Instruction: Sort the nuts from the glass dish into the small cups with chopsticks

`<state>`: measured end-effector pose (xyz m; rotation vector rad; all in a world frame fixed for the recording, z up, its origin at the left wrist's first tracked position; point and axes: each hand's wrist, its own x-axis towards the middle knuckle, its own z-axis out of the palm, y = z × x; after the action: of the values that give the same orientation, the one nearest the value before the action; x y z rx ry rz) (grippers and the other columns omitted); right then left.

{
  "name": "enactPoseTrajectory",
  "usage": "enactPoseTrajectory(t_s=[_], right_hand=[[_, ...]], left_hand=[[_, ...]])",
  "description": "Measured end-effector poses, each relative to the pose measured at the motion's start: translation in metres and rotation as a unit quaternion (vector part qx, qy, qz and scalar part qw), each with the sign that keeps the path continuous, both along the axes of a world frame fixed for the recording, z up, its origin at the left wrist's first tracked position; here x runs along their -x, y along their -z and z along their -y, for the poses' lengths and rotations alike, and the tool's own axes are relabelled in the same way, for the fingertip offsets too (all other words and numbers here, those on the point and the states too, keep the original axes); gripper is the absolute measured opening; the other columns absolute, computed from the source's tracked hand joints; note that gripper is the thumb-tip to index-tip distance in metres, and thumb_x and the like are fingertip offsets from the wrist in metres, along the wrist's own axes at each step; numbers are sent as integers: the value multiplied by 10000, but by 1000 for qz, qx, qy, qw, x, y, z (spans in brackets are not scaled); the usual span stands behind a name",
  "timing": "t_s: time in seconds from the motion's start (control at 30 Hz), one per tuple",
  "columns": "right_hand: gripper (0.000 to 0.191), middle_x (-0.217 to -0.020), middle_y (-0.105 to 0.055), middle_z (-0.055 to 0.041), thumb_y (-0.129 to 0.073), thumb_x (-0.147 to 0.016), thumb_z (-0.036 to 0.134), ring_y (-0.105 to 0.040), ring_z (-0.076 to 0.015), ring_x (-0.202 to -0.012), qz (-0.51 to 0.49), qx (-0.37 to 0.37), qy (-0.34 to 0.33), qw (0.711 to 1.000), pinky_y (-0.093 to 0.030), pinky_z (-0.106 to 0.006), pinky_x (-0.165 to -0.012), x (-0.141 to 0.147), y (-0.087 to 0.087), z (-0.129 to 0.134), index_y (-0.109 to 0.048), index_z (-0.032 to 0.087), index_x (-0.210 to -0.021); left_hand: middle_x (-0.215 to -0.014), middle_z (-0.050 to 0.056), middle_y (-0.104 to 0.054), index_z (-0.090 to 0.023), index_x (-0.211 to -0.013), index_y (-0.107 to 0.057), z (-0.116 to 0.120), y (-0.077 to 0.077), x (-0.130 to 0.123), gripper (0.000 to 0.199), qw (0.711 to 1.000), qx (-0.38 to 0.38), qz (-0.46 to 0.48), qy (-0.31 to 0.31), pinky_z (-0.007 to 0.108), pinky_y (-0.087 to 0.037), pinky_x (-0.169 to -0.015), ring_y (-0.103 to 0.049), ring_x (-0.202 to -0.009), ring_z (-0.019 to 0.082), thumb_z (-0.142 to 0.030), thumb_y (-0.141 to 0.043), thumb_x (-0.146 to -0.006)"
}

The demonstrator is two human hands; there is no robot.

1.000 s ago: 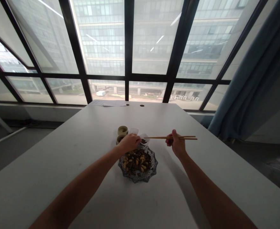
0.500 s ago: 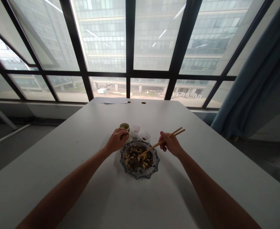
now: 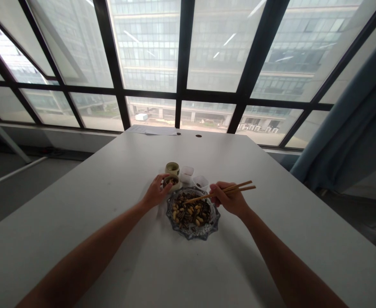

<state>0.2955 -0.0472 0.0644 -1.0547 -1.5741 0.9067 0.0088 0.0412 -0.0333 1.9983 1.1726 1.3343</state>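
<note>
In the head view, the left hand curls round the left side of a squat olive-green ceramic cup, thumb and fingers closed against its rim. The right hand pinches a pair of slim light-brown wooden chopsticks, their tips down among the dark seeds and pale yellow peanuts in a scalloped clear glass bowl. I can't tell whether the tips grip anything. The bowl sits about midway between the tabletop's left and right edges, with the cup just beyond its rim, towards the far edge.

What might go wrong, I'd say, is a peanut rolling off smooth, tapered sticks if they cross or squeeze unevenly. A careless tug by the left hand could tip the cup and its small contents, and a low sweep of the sticks might knock the light, thin-walled clear plastic tubs.

The peanuts look rounded and smooth, the seeds flat and streaky; the bowl's rim is pointed and faceted. A matching green cup stands farther back, and flat white papers lie by the tabletop's far left corner.
</note>
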Motion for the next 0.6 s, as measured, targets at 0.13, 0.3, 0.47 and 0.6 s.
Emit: enactPoseTrajectory(t_s=[0.13, 0.3, 0.47, 0.6], right_hand=[[499, -484, -654, -44, -729, -819, 597, -549, -105, -371, 17, -10, -10, 1000, -404, -181, -341, 3, 0, 1, -680, 164, -576], [545, -479, -648, -38, -673, -840, 651, -547, -104, -362, 21, -15, -9, 1000, -401, -181, -335, 6, -2, 3, -672, 169, -587], [575, -453, -635, -39, -706, -766, 716, -533, -108, -326, -36, 16, 19, 999, -404, -188, -308, 4, 1, -2, -676, 164, -607], [587, -435, -623, -36, -723, -737, 730, -514, -107, -302, -86, 40, 48, 994, -403, -194, -289, -4, 7, -10, -656, 161, -609]], left_hand=[[-1255, 122, -644, -200, -1241, -585, 2, -2, 0, 403, 1000, 4, -1, 0, 417, -588, -918, -646, -1125, 244, -442, -589, -918], [-1244, 119, -658, -201, -1233, -591, 2, -2, 1, 397, 1000, 4, -1, 0, 407, -595, -893, -658, -1094, 240, -439, -593, -914], [-1268, 135, -648, -194, -1248, -586, 3, 0, 0, 431, 1000, 15, -2, -2, 413, -590, -885, -658, -1097, 248, -453, -599, -904], [-1209, 121, -681, -202, -1236, -599, -4, 1, 2, 430, 999, 25, 24, -12, 396, -586, -860, -665, -1085, 249, -495, -555, -925]])
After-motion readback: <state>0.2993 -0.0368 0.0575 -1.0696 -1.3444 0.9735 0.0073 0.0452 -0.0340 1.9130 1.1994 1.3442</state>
